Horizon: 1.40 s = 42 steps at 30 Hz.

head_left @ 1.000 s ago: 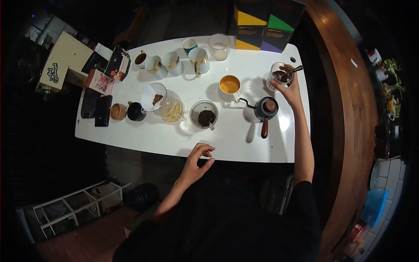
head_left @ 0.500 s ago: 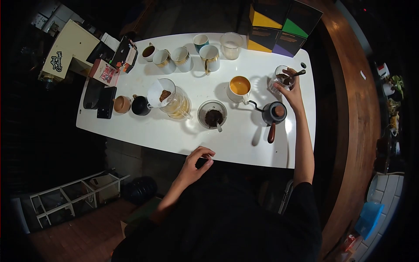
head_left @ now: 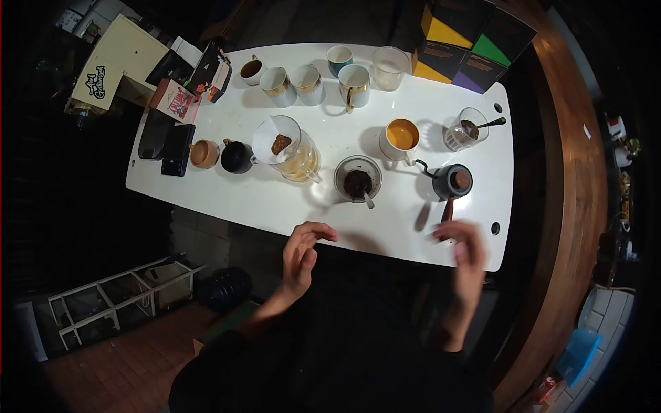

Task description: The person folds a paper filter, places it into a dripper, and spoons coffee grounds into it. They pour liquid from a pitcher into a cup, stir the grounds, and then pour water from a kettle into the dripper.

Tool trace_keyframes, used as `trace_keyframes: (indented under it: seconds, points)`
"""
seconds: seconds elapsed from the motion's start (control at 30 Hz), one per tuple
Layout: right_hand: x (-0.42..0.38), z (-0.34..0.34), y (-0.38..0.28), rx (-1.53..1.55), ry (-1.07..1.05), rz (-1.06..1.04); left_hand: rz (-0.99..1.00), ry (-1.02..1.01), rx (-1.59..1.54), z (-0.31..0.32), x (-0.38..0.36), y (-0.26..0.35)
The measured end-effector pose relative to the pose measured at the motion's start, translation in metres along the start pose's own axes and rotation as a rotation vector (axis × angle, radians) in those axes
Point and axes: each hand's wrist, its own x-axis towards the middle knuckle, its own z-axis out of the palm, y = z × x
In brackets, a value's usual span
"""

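My left hand [head_left: 301, 256] hovers at the table's front edge with its fingers curved apart and nothing in it. Blurred a little by motion, my right hand [head_left: 467, 251] is over the front right of the table, empty, near the wooden handle of a dark kettle [head_left: 452, 182]. A glass [head_left: 465, 129] with dark grounds and a spoon stands behind the kettle. Left of the kettle are a white mug with orange liquid [head_left: 402, 135] and a glass bowl [head_left: 357, 180] of dark grounds with a spoon. Further left, a glass carafe [head_left: 301, 162] carries a paper filter [head_left: 277, 138] with brown grounds.
Along the back of the white table [head_left: 227, 196] stand several mugs [head_left: 308, 84] and a clear glass container [head_left: 390, 67]. Black boxes [head_left: 468, 43] with coloured corners are at the back right. A tan cup [head_left: 204, 153] and a black cup [head_left: 237, 157] stand at left.
My right hand has let go of the glass with the spoon and come back toward the table's front edge. The camera view has shifted slightly, and my left hand's fingers are a little more spread.
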Motion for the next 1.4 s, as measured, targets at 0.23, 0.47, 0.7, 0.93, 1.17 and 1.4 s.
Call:
trace_keyframes:
  seconds: [0.23,0.47,0.7,0.93,1.17,1.4]
  points:
    - [0.004,0.178,-0.002,-0.334,-0.589,-0.486,-0.562,-0.236,-0.935,-0.018,0.008,-0.007]
    - [0.005,0.278,0.018,-0.745,-0.635,-0.610,-0.312,0.029,-0.870,-0.105,0.016,0.064]
    - [0.013,0.337,0.030,-0.795,-0.535,-0.343,0.027,0.291,-0.534,-0.221,0.021,0.063]
    - [0.012,0.368,0.037,-0.585,-0.497,-0.119,0.045,0.243,-0.298,-0.293,0.035,0.048]
    - [0.026,0.412,0.022,-0.456,-0.328,-0.333,-0.273,0.078,-0.380,-0.282,0.039,0.057]
    - [0.020,0.420,0.056,-0.935,-0.321,-0.589,-0.657,-0.423,-0.729,-0.262,0.051,0.050]
